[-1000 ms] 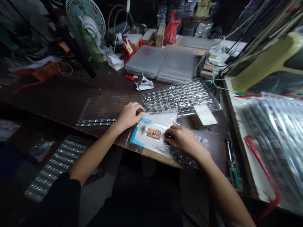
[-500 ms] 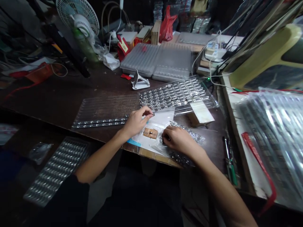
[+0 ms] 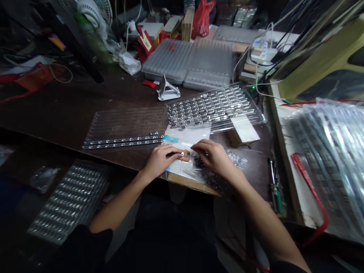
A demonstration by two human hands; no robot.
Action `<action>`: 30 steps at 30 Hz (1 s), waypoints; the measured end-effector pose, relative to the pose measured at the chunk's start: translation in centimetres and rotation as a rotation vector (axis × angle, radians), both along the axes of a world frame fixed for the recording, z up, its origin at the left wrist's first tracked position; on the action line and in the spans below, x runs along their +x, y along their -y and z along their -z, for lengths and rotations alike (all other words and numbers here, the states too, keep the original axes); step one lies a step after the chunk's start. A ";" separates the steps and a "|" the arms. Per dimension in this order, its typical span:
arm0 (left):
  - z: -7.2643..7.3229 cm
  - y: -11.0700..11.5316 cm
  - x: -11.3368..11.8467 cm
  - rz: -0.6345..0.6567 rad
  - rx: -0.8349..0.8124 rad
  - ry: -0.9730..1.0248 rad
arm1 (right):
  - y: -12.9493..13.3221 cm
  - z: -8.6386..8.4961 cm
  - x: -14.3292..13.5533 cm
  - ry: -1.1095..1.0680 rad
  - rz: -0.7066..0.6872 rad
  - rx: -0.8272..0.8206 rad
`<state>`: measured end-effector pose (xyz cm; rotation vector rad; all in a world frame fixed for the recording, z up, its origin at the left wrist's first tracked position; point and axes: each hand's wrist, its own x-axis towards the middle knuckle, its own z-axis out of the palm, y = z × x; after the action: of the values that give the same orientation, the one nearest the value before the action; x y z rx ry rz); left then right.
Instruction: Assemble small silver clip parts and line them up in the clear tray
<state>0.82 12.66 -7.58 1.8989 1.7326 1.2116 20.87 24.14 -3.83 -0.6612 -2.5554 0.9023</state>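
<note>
My left hand (image 3: 160,160) is closed, with thumb and forefinger pinched on a small shiny metal part (image 3: 182,154) at the left end of a small brown block (image 3: 186,156). The block lies on a white sheet (image 3: 189,133) near the table's front edge. Just right of the block, my right hand (image 3: 215,157) holds its thumb and forefinger together; whatever is between them is too small to make out. Beneath and beside that hand is a plastic bag of small metal parts (image 3: 234,157). Left of the sheet, a clear grooved tray (image 3: 125,123) carries rows of metal parts along its near side.
A second clear tray (image 3: 210,106) full of metal parts leans on a white-topped box (image 3: 245,129). A white stand (image 3: 168,91) and closed clear cases (image 3: 167,60) are behind. Screwdrivers (image 3: 275,193) lie at right, beside stacked plastic trays (image 3: 327,159). More filled trays (image 3: 68,201) sit lower left.
My left hand has come down from the filled tray's edge to the brown block. My right hand has risen from the bag of parts toward the block. Another metal part now shows in the left tray.
</note>
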 end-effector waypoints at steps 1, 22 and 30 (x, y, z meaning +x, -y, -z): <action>0.0 0.0 0.0 -0.003 0.015 -0.008 | 0.0 0.1 -0.1 -0.001 -0.005 0.006; 0.4 1.5 -0.1 -0.190 -0.083 -0.170 | 3.0 1.2 -2.8 0.296 -0.169 0.386; -0.4 0.7 1.2 -0.218 0.038 -0.054 | 1.3 -0.3 -1.0 0.347 -0.062 0.274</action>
<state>2.06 11.94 -7.14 1.8169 2.0021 1.2864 19.86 22.83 -3.49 -0.7082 -2.9466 0.4705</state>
